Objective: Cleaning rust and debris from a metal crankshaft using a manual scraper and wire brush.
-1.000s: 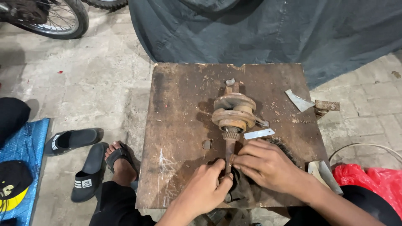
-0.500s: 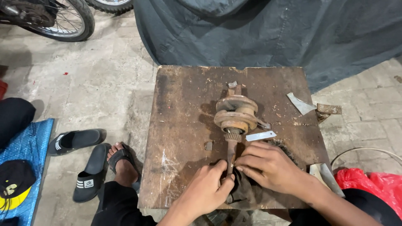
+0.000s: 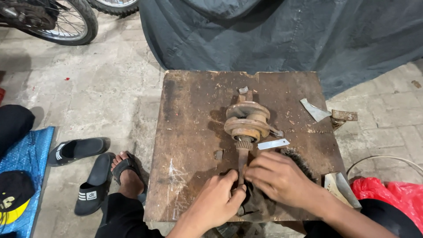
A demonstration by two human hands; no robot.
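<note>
A rusty crankshaft (image 3: pixel 246 122) lies on a worn wooden board (image 3: pixel 194 114), its thin shaft end pointing toward me. My left hand (image 3: pixel 217 201) pinches the near end of that shaft from the left. My right hand (image 3: pixel 278 177) grips the same shaft end from the right, fingers curled, pressing a dark rag (image 3: pixel 255 202) against it. A wire brush (image 3: pixel 296 158) lies partly hidden behind my right hand.
A small metal strip (image 3: pixel 273 143) lies right of the shaft, a grey scrap (image 3: pixel 314 109) and rusty bracket (image 3: pixel 343 116) at the board's right edge. Black sandals (image 3: pixel 83 152), my foot (image 3: pixel 128 176), a blue mat (image 3: pixel 26 152), a cap (image 3: pixel 13 196), a red bag (image 3: pixel 396 194), a dark tarp (image 3: pixel 282 35), a wheel (image 3: pixel 66 20).
Both hands stay on the near shaft end with only slight finger shifts. The view has drifted a little; the crankshaft has not moved on the board.
</note>
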